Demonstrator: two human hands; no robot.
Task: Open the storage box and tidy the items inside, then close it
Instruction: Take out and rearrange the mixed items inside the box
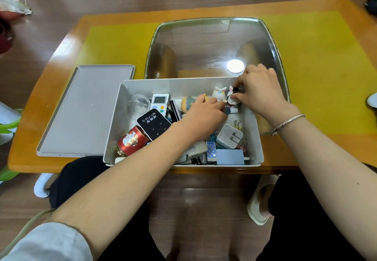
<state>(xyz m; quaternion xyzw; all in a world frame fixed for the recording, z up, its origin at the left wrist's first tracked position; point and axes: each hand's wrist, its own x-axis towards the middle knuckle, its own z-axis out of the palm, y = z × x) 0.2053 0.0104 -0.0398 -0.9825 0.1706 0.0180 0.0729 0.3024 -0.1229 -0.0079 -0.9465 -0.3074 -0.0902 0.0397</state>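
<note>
A low wooden table (306, 158) with rounded corners and an orange-brown glossy border stands on a floor (193, 199) of brown wood-look planks. A yellow-green panel (318, 67) fills the table's middle, reaching close to the far and right edges. A round bright spot (235, 66), seemingly a ceiling lamp's reflection, glares near the table's centre. Beyond the far edge the floor shows soft, smeared streaks of light. Off the table's left edge sits a green-and-white piece of furniture (8, 126), too cropped to identify. A white curved tube leg (41, 187) shows under the near left corner.
</note>
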